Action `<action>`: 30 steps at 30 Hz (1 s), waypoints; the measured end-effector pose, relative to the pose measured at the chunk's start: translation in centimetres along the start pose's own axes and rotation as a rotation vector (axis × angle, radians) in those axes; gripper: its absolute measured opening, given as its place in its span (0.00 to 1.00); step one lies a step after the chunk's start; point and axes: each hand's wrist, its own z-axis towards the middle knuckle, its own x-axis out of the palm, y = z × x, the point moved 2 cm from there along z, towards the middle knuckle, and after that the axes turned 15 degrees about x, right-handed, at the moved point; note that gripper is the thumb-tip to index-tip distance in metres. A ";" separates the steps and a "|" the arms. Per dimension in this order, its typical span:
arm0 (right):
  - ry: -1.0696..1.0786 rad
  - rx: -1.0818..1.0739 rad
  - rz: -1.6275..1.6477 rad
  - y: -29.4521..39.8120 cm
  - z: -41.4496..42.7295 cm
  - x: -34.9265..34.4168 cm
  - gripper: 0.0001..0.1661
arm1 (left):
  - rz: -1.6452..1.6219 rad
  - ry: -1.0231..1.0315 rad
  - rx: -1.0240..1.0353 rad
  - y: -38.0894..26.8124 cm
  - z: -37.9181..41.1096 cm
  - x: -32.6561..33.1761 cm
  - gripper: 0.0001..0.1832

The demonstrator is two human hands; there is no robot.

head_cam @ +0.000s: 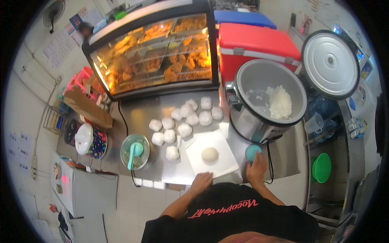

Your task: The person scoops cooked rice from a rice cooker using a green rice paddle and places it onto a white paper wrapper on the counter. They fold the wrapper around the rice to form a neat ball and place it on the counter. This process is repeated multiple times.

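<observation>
A rounded mound of rice (209, 155) rests on a stack of white paper sheets (226, 165) on the steel table. At the stack's near left edge my left hand (201, 183) has its fingertips against the paper; whether it pinches a sheet is unclear. To the right, my right hand (257, 169) has its fingers on a small teal bowl (253, 152), beside the rice cooker. Inside the open cooker (256, 91), some white rice (280, 103) lies against the right side of the pot. Several white paper-wrapped balls (184, 130) sit beyond and left of the sheets.
A metal bowl (124, 158) with a teal ladle (132, 156) stands left. Behind the wrapped balls is a lit glass cabinet (152, 54) of fried food. A red cooler (255, 38) sits behind the cooker, whose lid (330, 62) is raised. Black cords (271, 170) cross the table.
</observation>
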 end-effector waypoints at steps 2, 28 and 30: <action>0.214 -0.136 0.117 1.7 1.2 0.9 0.28 | -0.184 0.080 -0.174 0.4 0.9 -0.5 0.14; 1.089 -0.322 0.216 6.3 3.0 3.6 0.20 | -0.643 0.022 -0.766 2.8 2.2 -4.3 0.08; 1.091 -0.307 0.210 6.3 2.9 4.4 0.17 | -0.655 0.014 -0.770 2.9 2.2 -4.2 0.09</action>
